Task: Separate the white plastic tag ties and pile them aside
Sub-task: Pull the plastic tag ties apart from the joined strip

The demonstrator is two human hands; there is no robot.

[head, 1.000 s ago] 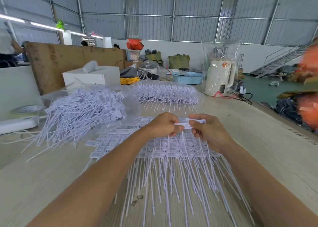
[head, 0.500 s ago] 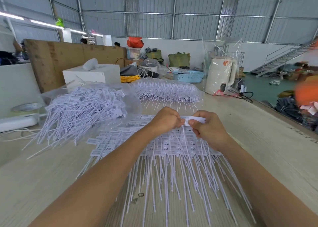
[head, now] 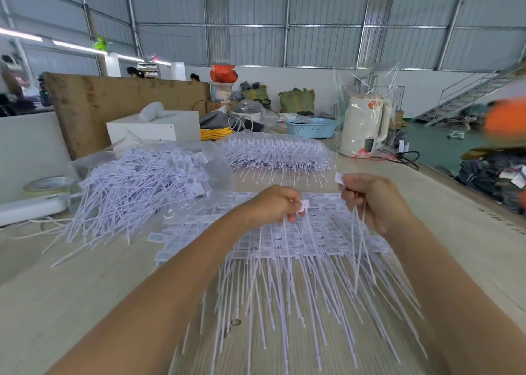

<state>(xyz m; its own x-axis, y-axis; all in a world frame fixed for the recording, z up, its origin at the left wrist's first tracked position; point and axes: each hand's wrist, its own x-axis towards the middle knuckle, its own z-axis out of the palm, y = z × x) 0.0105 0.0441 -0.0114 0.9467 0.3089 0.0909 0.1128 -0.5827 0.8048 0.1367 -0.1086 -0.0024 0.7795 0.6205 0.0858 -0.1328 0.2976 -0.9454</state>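
Tape roll [head: 47, 183]: lying flat at the far left edge of the wooden table [head: 85, 283].
Loose pile [head: 133, 192]: separated white tag ties lying crisscrossed on clear plastic, left of the hands and well apart from them.
White box [head: 155, 128]: standing behind the loose pile, a pale rounded object sitting on top.
Bagged bundle [head: 277, 154]: unseparated ties sitting in a clear bag, beyond the hands, tails pointing toward the camera.
Left hand [head: 273, 205]: fingers curling and pinching the small white head of a tie [head: 304, 205], its tail hanging down over the sheets.
Joined tie sheets [head: 287, 244]: lying flat on the table under both hands, printed heads in rows, tails fanning toward the camera.
Right hand [head: 370, 201]: being held up and apart from the left, fingers pinching a few-tie strip [head: 340, 178], tails dangling below the fist.
Kettle [head: 365, 127]: white, wrapped in clear plastic, standing at the far right of the table.
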